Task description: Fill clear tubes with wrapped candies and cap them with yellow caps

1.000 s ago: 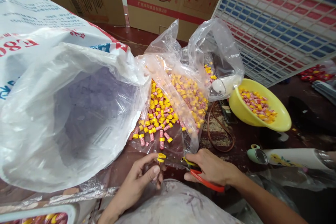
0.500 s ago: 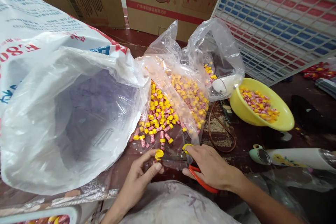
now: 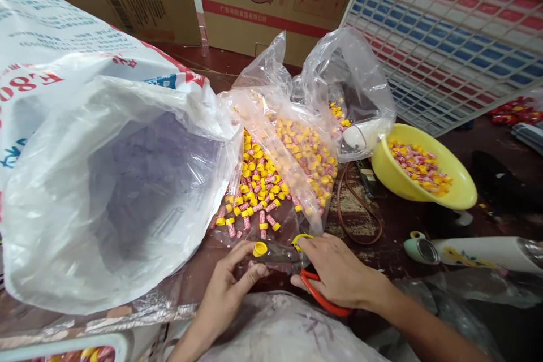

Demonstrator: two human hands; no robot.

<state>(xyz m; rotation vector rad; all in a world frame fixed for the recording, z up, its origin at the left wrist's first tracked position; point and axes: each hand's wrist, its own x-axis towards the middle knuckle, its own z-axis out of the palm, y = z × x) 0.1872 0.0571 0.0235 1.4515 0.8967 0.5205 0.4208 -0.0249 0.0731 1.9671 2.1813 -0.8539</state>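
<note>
My left hand [image 3: 232, 280] pinches a small yellow-capped tube [image 3: 260, 249] between thumb and fingers; the tube's body is mostly hidden. Wrapped round the handles of a pair of scissors, one loop red and one yellow, is my right hand [image 3: 345, 274]. The dark blades of the scissors [image 3: 278, 253] point left and reach the tube just by the yellow cap. Beyond both hands, many pink-and-white patterned tubes with yellow caps [image 3: 258, 181] spill from a clear plastic bag [image 3: 292, 147].
A big white sack [image 3: 51, 226] gapes at left. To the right stand a yellow bowl [image 3: 462, 192] of small pink and yellow pieces and a lying flowered flask [image 3: 479, 254]. Cardboard boxes [image 3: 280, 22] and a white wire rack [image 3: 432, 68] are behind. A tub [image 3: 121, 345] shows at lower left.
The scissor blades have come up to the yellow-capped tube, and more of them shows. My left hand has shifted slightly right with the tube tilted.
</note>
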